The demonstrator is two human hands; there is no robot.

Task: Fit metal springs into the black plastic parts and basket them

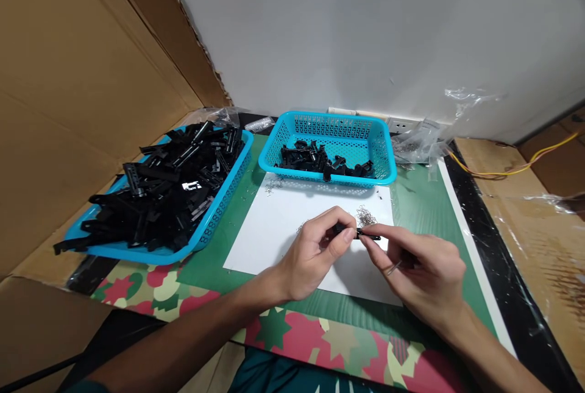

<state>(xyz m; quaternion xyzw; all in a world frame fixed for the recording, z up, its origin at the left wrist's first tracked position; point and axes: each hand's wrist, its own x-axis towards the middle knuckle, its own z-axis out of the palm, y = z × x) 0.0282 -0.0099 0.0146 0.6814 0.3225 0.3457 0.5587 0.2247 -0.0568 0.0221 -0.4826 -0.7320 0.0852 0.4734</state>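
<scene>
Over a white sheet of paper [256, 231], both hands meet at a small, narrow black plastic part [372, 236]. My left hand [320, 253] wraps its fingers round the left end, which they partly hide. With thumb and index finger, my right hand [420, 268] pinches at the part's middle; anything tiny between those fingertips is hidden. A thin metal piece [393, 267] shows at the curled fingers of my right hand. Just beyond the fingertips lies a small heap of fine metal springs or clips [365, 216], too small to tell which.
A blue basket [228, 198] heaped with long black parts stands left. Another blue basket [326, 117], holding fewer black pieces, is at the back. Clear plastic bags [420, 140] lie by a power socket [400, 127]. Cardboard [91, 76] walls the left; yellow wires [516, 167] cross the right.
</scene>
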